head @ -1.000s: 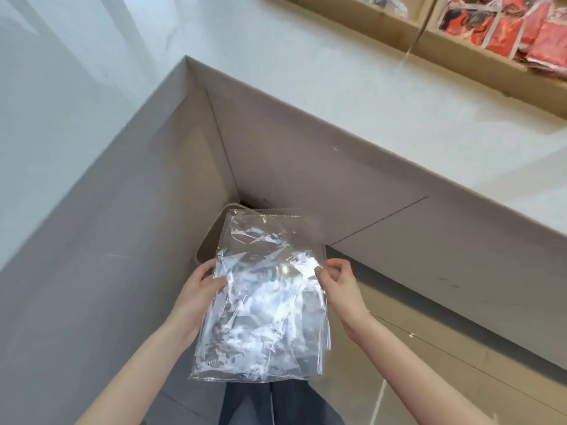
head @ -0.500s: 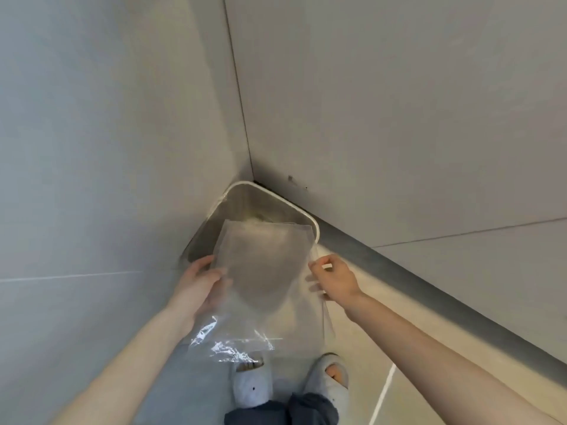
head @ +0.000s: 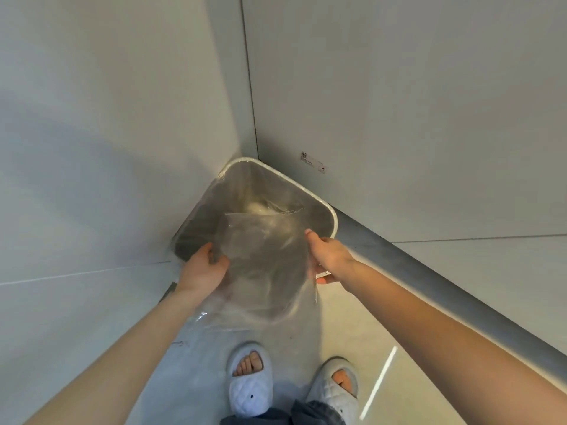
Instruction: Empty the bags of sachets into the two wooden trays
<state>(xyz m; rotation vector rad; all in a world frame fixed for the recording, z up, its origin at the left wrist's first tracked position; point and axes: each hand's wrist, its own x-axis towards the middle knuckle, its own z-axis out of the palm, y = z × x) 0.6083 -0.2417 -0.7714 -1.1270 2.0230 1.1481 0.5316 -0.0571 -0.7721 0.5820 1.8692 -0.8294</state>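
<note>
An empty clear plastic bag hangs flat between my hands, over the near half of a lined waste bin standing on the floor in the corner. My left hand pinches the bag's left edge. My right hand holds its right edge with fingers curled. The bag's far end reaches over the bin's opening. No sachets show inside the bag. The wooden trays are out of view.
The bin sits where two pale cabinet panels meet, with a grey plinth along the right. Crumpled plastic lies at the bin's bottom. My feet in white slippers stand on the light floor just before it.
My view has dropped from the counter with the trays to the floor corner. Both hands have carried the empty bag down and forward until it hangs over the bin.
</note>
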